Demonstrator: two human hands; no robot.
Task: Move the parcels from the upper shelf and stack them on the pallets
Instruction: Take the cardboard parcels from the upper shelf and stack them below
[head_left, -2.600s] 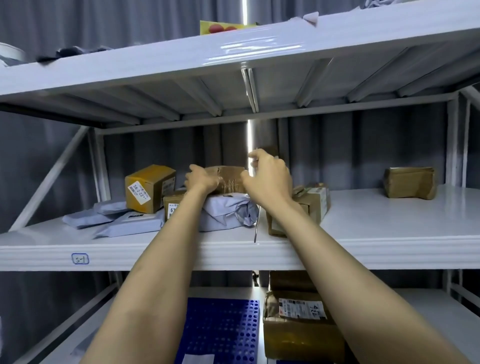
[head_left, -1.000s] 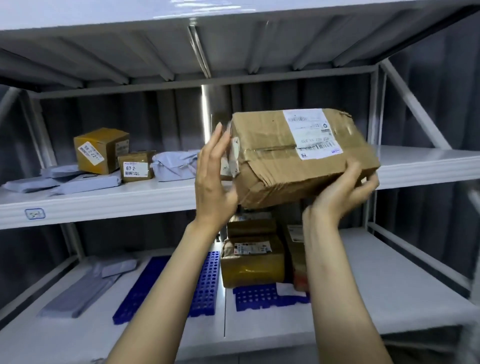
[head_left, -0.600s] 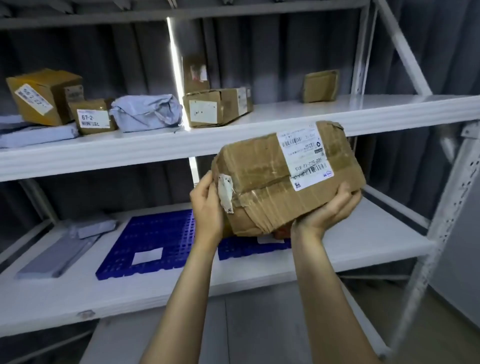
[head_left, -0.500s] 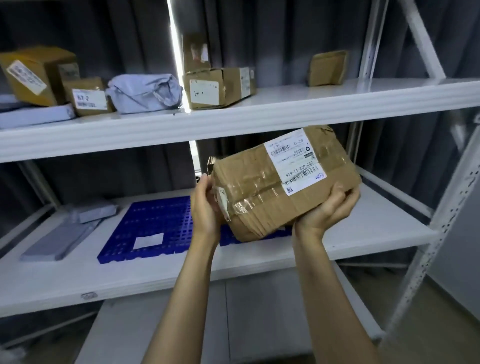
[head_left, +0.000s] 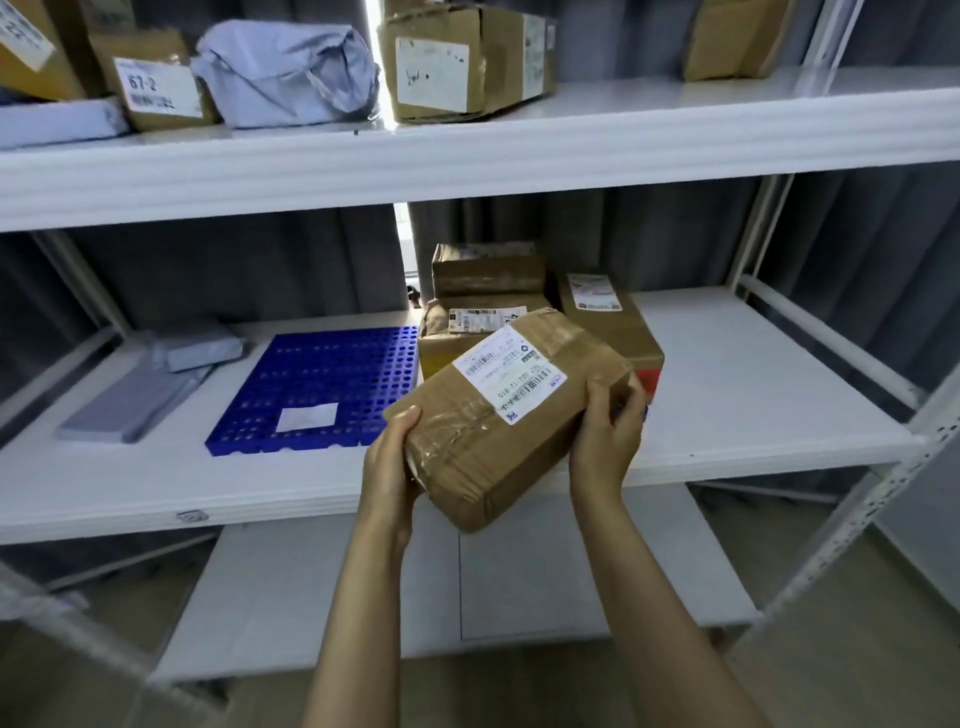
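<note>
A taped brown cardboard parcel with a white barcode label hangs tilted in front of the middle shelf. My left hand grips its near left end and my right hand grips its right end. Just behind it, three brown parcels are stacked on a pallet that they almost hide. A bare blue pallet lies to their left. On the upper shelf stand more boxes, a box marked 67-2 and a grey bag parcel.
Flat grey mailer bags lie at the left of the middle shelf. White shelf uprights run down the right side. A lower white shelf sits beneath my arms.
Both hands took the parcel from the upper shelf and brought it down to the middle shelf's height, close in front of the stacked parcels. The view has tipped downward.
</note>
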